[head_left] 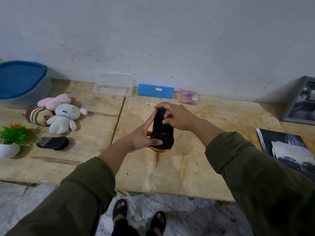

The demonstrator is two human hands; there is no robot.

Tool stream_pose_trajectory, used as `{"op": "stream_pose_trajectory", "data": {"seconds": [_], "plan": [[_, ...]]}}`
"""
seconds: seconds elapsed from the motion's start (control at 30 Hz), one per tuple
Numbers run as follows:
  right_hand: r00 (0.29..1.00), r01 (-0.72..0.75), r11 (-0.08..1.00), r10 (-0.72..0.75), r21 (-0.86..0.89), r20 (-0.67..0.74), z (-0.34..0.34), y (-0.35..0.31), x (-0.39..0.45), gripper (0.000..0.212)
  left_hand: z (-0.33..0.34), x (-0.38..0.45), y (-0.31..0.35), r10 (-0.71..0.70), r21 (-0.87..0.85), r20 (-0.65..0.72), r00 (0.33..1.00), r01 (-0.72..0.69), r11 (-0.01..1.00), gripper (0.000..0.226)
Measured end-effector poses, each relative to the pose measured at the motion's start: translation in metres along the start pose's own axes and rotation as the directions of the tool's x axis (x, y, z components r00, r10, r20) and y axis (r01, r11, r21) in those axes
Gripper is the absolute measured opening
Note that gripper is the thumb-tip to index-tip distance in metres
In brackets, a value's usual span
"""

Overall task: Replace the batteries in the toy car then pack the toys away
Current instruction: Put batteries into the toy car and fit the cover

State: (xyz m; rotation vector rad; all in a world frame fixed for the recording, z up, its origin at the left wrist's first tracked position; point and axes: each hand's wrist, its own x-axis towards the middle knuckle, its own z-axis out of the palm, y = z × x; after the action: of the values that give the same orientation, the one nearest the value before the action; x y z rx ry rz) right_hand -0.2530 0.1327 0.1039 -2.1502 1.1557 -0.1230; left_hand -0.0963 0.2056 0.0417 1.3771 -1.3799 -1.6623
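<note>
The toy car (162, 132) was upside down in the single head view, its black underside facing up and a yellow bumper edge showing at the near end, held just above the middle of the worktop (187, 176). The left hand (143, 138) had its grip clamped around the car's near left side, thumb across the chassis. The right hand (175, 116) was closed over the far end, fingers pressing on the underside where a battery cover would likely sit. Whether the batteries were out or already in could not be told; the compartment was hidden under the fingers. A red-handled screwdriver (158, 159) lay on the worktop just below the car, and small dark screws (179, 136) lay just to its right, so the cover was probably not yet fastened.

Packing was judged wholly undone: the white plush (64, 119), the striped plush (40, 116) and the pink plush (54, 101) lay loose at the left, near the blue-lidded tub (22, 82). A black remote-like object (53, 143) lay nearby. A clear box (112, 86), a blue case (155, 91) and a pink box (187, 97) lined the wall, clear of the hands.
</note>
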Motion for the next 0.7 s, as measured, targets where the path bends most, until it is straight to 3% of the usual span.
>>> {"op": "stream_pose_trajectory", "data": {"seconds": [0.27,0.5,0.7], "plan": [[0.999,-0.017,0.997,0.02,0.082,-0.034,0.0038,-0.0002,-0.0001,0.056,-0.0018,-0.0026,0.0006,-0.028,-0.026,-0.016,0.999,0.027,0.999,0.109],[1.0,0.02,1.0,-0.019,0.019,-0.006,-0.0011,-0.0055,0.0013,0.057,-0.0002,-0.003,0.0054,-0.014,-0.004,-0.036,0.999,0.014,1.0,0.11],[0.997,0.018,1.0,-0.016,0.016,-0.071,0.0056,-0.0049,0.0051,0.058,-0.0029,-0.0042,0.0045,0.018,-0.019,-0.062,0.998,-0.02,1.0,0.109]]}}
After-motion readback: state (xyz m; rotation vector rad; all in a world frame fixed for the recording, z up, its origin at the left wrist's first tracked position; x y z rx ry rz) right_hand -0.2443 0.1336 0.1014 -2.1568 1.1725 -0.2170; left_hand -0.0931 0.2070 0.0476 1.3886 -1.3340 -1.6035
